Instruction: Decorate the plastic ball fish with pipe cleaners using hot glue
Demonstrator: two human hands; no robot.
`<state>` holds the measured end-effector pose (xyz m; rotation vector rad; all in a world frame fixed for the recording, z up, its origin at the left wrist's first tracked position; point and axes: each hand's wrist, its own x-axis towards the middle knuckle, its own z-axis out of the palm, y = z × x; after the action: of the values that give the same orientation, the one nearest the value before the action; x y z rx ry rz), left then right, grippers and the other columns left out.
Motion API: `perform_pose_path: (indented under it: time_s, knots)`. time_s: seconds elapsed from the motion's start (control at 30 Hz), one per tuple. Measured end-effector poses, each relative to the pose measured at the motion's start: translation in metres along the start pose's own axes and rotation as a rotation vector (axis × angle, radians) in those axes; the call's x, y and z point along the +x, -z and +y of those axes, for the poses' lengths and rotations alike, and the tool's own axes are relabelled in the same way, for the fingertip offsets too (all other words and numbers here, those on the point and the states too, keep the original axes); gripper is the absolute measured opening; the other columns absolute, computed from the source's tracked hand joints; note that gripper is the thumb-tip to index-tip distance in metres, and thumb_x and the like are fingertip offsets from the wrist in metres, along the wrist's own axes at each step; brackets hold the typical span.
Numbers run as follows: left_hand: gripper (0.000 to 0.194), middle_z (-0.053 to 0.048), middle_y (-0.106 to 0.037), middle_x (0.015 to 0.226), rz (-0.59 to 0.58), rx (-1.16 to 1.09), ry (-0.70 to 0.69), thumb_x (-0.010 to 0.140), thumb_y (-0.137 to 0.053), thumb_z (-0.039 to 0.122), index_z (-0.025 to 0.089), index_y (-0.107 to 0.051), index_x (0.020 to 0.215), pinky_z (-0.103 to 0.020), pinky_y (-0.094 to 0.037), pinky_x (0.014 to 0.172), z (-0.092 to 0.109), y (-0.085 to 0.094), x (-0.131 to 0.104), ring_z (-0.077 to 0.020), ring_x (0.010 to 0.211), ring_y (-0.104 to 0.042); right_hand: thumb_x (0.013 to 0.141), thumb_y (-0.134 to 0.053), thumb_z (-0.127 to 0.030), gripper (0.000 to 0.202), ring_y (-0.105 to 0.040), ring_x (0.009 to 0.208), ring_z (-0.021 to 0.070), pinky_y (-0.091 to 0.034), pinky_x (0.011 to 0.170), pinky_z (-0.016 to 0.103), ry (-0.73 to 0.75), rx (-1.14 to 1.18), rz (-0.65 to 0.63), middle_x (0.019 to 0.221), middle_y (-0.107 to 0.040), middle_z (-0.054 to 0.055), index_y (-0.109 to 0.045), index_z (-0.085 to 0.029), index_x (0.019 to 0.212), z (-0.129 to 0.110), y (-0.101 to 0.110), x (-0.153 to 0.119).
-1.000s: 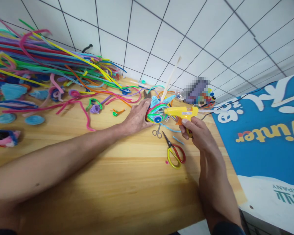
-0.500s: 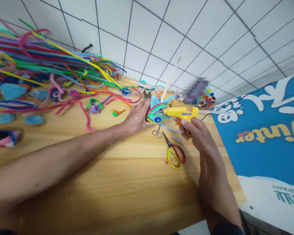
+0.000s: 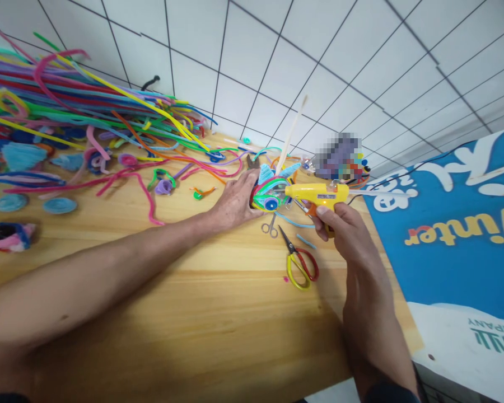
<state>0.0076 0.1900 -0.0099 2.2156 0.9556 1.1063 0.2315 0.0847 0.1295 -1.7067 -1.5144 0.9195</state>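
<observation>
My left hand [image 3: 237, 200] is closed around a colourful pipe-cleaner figure [image 3: 272, 189] with light blue points on top and a round blue eye on its side. A pale stick [image 3: 291, 137] rises from behind it. In my right hand [image 3: 340, 224] is a yellow glue gun [image 3: 317, 193], its nozzle pointing left at the figure's right side. A clear glue stick [image 3: 382, 192] juts from the gun's back end. Whether the nozzle touches the figure I cannot tell. Below the figure lie scissors with yellow and red handles [image 3: 299, 263] and a small metal pair of scissors [image 3: 270, 226].
A large heap of pipe cleaners [image 3: 79, 106] spreads along the tiled wall at the left. Blue discs [image 3: 59, 205] and other coiled pieces lie on the wooden table [image 3: 172, 313]. A blue printed board [image 3: 457, 268] covers the right side, and a black cord [image 3: 428, 162] runs over it.
My right hand has drawn the glue gun slightly to the right, away from the figure. My left hand and the figure stay in place.
</observation>
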Motion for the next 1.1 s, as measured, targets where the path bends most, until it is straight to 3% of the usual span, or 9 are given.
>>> perform_pose_path:
  time_s: [0.47,0.83,1.1]
  knots:
    - [0.091,-0.019,-0.052,0.158,0.011,0.011,0.003,0.081,-0.087,0.045,0.021,-0.038,0.154,-0.059,-0.046,0.118,0.002,0.000,0.000,-0.0402,0.150,-0.050,0.091,-0.065,-0.057,0.049,-0.048,0.048,0.0115,-0.037,0.050,0.027,0.028,-0.145,0.004,0.052,-0.056,0.000,-0.056,-0.022,0.058,0.004,-0.004,0.001]
    - [0.100,-0.020,-0.050,0.162,0.004,-0.025,0.019,0.079,-0.089,0.051,0.023,-0.034,0.158,-0.062,-0.042,0.123,0.003,0.002,0.001,-0.0407,0.153,-0.046,0.090,-0.067,-0.058,0.047,-0.047,0.049,0.0119,-0.038,0.050,0.027,0.034,-0.143,0.012,0.053,-0.055,-0.001,-0.056,-0.022,0.063,0.002,-0.006,0.000]
    - [0.092,-0.018,-0.053,0.157,0.012,0.001,0.011,0.080,-0.087,0.048,0.025,-0.038,0.154,-0.061,-0.046,0.118,0.000,-0.001,0.000,-0.0404,0.148,-0.051,0.089,-0.067,-0.060,0.042,-0.045,0.049,0.0123,-0.038,0.049,0.027,0.048,-0.128,-0.003,0.054,-0.052,-0.003,-0.060,-0.022,0.073,-0.001,-0.010,-0.001]
